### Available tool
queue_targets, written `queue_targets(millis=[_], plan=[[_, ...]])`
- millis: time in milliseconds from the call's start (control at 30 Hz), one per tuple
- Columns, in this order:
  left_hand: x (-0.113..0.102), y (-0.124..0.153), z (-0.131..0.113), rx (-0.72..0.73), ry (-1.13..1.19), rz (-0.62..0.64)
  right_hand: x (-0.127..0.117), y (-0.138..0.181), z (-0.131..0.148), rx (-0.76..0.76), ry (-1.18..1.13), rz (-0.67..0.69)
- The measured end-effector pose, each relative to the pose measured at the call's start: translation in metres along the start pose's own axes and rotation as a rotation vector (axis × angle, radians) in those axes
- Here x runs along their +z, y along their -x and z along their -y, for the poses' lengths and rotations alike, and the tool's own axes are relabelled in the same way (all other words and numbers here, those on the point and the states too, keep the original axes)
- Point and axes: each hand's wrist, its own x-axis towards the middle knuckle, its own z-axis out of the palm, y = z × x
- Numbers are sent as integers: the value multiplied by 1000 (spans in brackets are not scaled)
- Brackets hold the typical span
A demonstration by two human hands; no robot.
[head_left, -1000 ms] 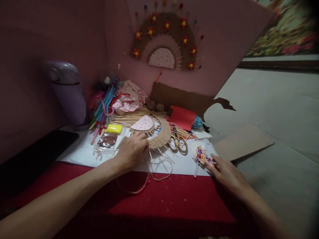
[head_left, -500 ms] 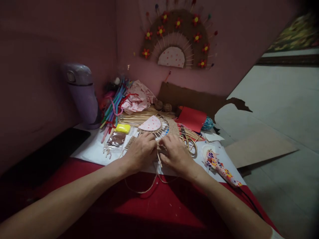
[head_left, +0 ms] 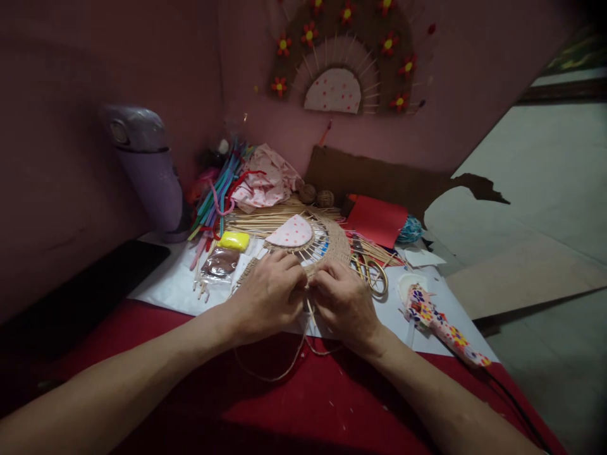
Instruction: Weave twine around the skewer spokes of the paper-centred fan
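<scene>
A half-round woven piece [head_left: 332, 243] of sticks and jute twine lies on white paper [head_left: 165, 287], with a pink dotted half-disc [head_left: 290, 232] at its centre. My left hand [head_left: 268, 294] rests on its near edge, fingers curled and pinched on the weave. My right hand [head_left: 344, 303] is right beside it, fingers also pinched at the near edge where a stick and the twine come out. Loose jute twine [head_left: 279, 370] loops from between both hands down onto the red cloth [head_left: 303, 404].
Gold-handled scissors [head_left: 372, 272] and a floral-patterned tool [head_left: 443, 325] lie right of my hands. Coloured pipe cleaners [head_left: 215, 193], pink cloth [head_left: 265, 180], a yellow block [head_left: 233, 241], red paper [head_left: 377, 220] and a purple flask [head_left: 147, 170] stand behind. A finished fan piece [head_left: 348, 69] hangs on the pink board.
My right hand left the floral tool at the right and came to the woven piece beside my left hand. Both hands now pinch at its near edge.
</scene>
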Motion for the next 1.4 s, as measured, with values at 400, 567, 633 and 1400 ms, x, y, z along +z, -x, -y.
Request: queue_targets(millis=[400,567,633,1400], plan=[[6,1,-1,-119,-63,2,7,6,-3,-107,-117,-121],[7,2,0,-103,-58,11,9,7,-3,-151,-174,-152],[7,2,0,-97,-62,9,9,7,-3,-150,-181,-155],[7,2,0,2,-130,-109,10,8,-5,-202,-58,-136]])
